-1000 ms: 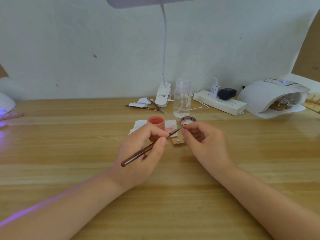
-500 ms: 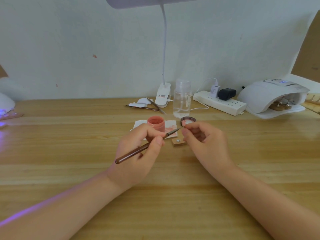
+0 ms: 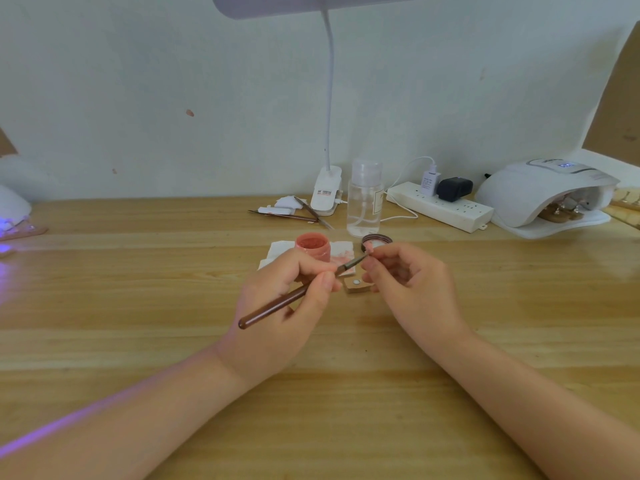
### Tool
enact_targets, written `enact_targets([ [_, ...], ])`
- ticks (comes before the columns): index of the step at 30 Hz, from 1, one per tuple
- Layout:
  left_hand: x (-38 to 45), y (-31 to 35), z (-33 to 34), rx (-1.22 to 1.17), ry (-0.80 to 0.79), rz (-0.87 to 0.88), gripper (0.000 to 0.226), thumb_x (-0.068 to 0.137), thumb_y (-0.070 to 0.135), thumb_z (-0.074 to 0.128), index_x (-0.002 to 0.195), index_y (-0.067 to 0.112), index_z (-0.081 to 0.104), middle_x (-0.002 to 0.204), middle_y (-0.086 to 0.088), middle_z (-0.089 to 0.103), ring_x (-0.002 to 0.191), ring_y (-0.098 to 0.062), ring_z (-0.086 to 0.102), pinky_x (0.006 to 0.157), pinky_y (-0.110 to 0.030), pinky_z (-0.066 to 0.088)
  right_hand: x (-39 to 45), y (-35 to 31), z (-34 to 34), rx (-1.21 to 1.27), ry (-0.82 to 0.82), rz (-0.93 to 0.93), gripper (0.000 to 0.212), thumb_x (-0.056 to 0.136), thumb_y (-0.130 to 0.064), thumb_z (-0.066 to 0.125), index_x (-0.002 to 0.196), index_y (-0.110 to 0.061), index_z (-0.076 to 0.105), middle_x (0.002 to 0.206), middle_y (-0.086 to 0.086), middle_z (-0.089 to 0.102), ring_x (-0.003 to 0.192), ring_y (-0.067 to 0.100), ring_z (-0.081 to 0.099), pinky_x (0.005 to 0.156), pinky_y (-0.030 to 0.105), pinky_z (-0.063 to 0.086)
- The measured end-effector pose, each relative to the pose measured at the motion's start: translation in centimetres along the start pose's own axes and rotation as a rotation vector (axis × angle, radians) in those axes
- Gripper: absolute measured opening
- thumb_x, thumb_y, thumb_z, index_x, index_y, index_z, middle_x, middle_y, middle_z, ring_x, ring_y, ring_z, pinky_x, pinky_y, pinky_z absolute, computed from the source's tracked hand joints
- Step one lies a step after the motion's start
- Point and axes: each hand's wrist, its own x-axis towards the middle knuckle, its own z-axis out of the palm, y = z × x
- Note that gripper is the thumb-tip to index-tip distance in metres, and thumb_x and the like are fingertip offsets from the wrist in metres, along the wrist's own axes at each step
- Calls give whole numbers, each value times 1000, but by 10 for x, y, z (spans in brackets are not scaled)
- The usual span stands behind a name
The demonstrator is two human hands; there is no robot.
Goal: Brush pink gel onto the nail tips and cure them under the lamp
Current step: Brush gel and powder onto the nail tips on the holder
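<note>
Wood table [image 3: 138,306] against pale wall [image 3: 138,98]; left hand [image 3: 284,306] grips brush [image 3: 277,303], right hand [image 3: 408,285] pinches nail tip [image 3: 369,249].

nail tip [image 3: 369,250] – too small; desk lamp [image 3: 322,5] head – cropped

Colours first: the wooden table [image 3: 138,306] runs honey-yellow with paler and darker grain stripes, and a violet streak of light crosses its near left corner. The open gel jar [image 3: 312,248] is salmon pink, rim and contents alike. It stands on a white tissue [image 3: 277,252] blotched with pink. The brush [image 3: 277,304] has a glossy reddish-brown handle and a silver ferrule. The little block [image 3: 356,285] is tan with a pale dot. The jar lid [image 3: 376,241] has a dark brown rim and a pinkish inside. The clear bottle [image 3: 365,199] is colourless. The power strip [image 3: 440,206] and the curing lamp [image 3: 543,195] are white. The wall [image 3: 173,98] is a pale grey-green.
</note>
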Motion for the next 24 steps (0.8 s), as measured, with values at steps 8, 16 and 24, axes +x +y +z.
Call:
enact_targets([
  [8,0,-2,2,-87,35,-49,11,88,33,55,96,37,61,94,10,72,90,-11,69,79,-32,55,0,-2,0,45,0,16,20,84,-14,69,79,-33,66,76,-2,71,72,15,69,70,38,58],
  [16,1,-3,-2,-8,-23,49,13,86,21,55,95,27,62,91,8,69,89,-1,65,78,-11,46,-1,-6,0,177,-4,78,14,81,-9,71,76,-22,68,72,11,70,70,28,68,68,40,57],
  [24,1,-1,1,-24,-4,32,16,87,22,59,99,32,61,97,10,70,96,-3,66,84,-17,49,-1,-9,1,171,-5,96,10,81,-9,71,76,-17,68,71,15,69,70,32,68,68,46,56],
])
